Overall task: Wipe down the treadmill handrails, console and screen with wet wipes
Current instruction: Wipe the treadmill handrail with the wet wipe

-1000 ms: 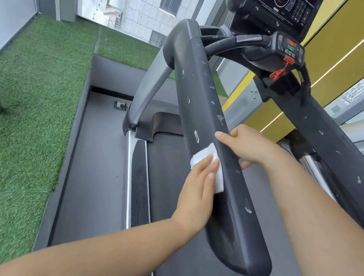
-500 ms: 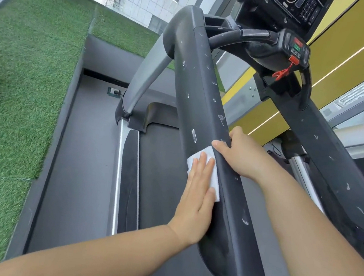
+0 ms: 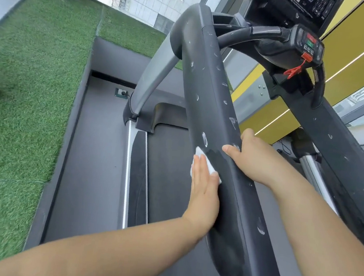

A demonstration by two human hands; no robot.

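A dark, scuffed left handrail (image 3: 206,91) of the treadmill runs from the upper middle down to the lower right. My left hand (image 3: 203,191) lies flat with straight fingers, pressing a white wet wipe (image 3: 198,155) against the rail's outer side. My right hand (image 3: 248,156) grips the same rail from its inner side, thumb on top and fingers hidden behind it. The right handrail (image 3: 333,140) slants down at the right. The console (image 3: 302,6) with its screen is at the top, and a control pod (image 3: 307,46) with a red safety clip sits below it.
The treadmill belt (image 3: 168,170) lies below the rail, flanked by a grey floor strip (image 3: 93,162). Green artificial turf (image 3: 25,76) covers the left side. A floor socket (image 3: 121,92) sits near the grey upright. Yellow wall panels (image 3: 355,43) stand at the right.
My left hand has flattened from curled to straight fingers over the wipe and slid it slightly up the rail's side. The view has shifted and turned.
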